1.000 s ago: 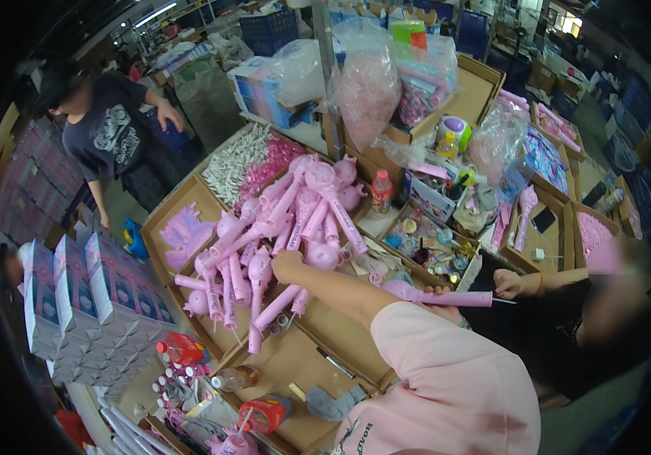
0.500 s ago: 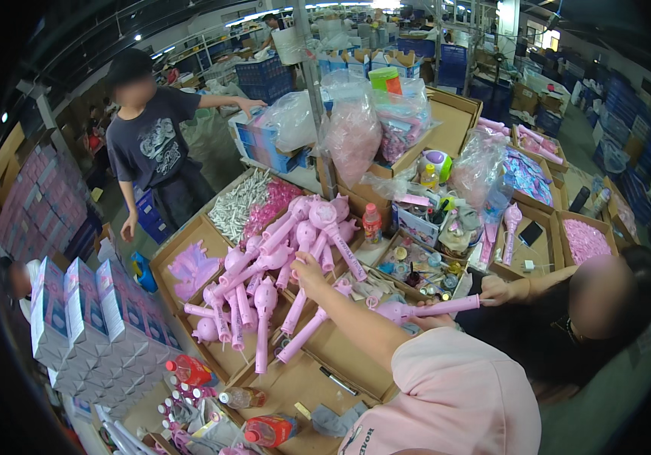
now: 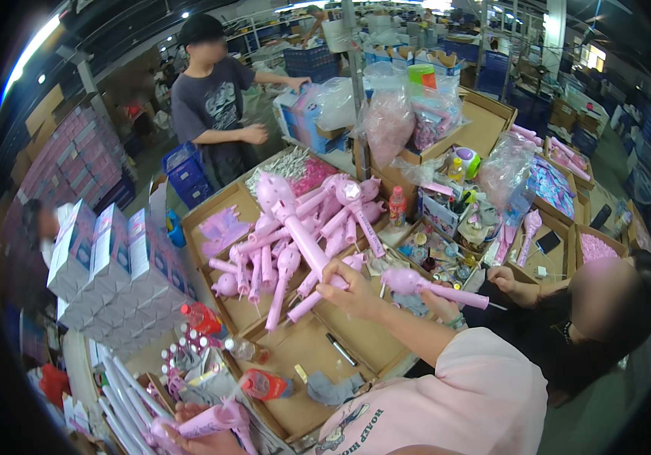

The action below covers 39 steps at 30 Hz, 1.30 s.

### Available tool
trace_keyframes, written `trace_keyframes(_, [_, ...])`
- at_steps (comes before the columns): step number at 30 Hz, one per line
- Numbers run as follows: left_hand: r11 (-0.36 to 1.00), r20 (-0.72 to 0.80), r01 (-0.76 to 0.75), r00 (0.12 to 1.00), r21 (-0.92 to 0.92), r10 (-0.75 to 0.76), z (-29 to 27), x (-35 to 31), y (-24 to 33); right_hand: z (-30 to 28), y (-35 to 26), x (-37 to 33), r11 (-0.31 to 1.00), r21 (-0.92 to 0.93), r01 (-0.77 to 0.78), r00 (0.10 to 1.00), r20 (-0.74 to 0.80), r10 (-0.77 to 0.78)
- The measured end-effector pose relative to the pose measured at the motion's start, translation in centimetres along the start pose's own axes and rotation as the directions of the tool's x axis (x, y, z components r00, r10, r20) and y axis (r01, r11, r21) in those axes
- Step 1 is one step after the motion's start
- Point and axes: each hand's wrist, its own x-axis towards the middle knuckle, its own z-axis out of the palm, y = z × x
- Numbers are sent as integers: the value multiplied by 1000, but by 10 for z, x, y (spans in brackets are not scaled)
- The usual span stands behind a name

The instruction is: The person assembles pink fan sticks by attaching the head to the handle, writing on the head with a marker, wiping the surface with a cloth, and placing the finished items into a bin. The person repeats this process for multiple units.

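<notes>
My right hand (image 3: 349, 288) is closed round the handle of a pink toy wand (image 3: 300, 231). The wand's rounded head points up and away, above a heap of similar pink wands (image 3: 283, 273) in a cardboard tray (image 3: 215, 292). At the lower left, my left hand (image 3: 196, 431) grips a pink plastic toy part (image 3: 215, 419) with a tubular end; its far side is partly hidden. Right of my right forearm, a co-worker's hand (image 3: 439, 305) with a green bracelet holds another pink wand (image 3: 424, 287). That person's other hand (image 3: 502, 279) is beside the wand's end.
White-and-blue boxes (image 3: 120, 254) are stacked at left. Red-labelled bottles (image 3: 266, 384) stand near the front tray, which holds a black marker (image 3: 340, 349) and grey cloth (image 3: 333, 388). A person (image 3: 215, 106) stands beyond the table. Bagged parts (image 3: 387, 125) lie behind a post.
My right hand has lifted a wand out of the heap. My left hand has come into view at lower left with a pink part. The co-worker's far hand has released the other wand's end.
</notes>
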Motion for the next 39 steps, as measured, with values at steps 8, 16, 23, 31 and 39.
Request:
trace_keyframes(8, [939,466,325,853,-117,-237,44,-35,-19,60,-49,-83,898,-146,414,815,499,-294])
trace_keyframes(16, [931,350,250,925,-266,-148,76,-62,-2,125,-73,-130,902,11,431,574,768,-284])
trace_keyframes(23, [966,-63,-236,968,104,243,65,-46,27,161,-74,-154,924,-15,382,601,763,-237])
trace_keyframes(31, [964,-13,-264,964,42,265,58,-57,47,177,-77,-176,939,-45,340,663,720,-205])
trace_keyframes(39, [966,-121,-257,960,-9,254,52,-74,43,180,-63,-197,934,-10,357,717,644,-267])
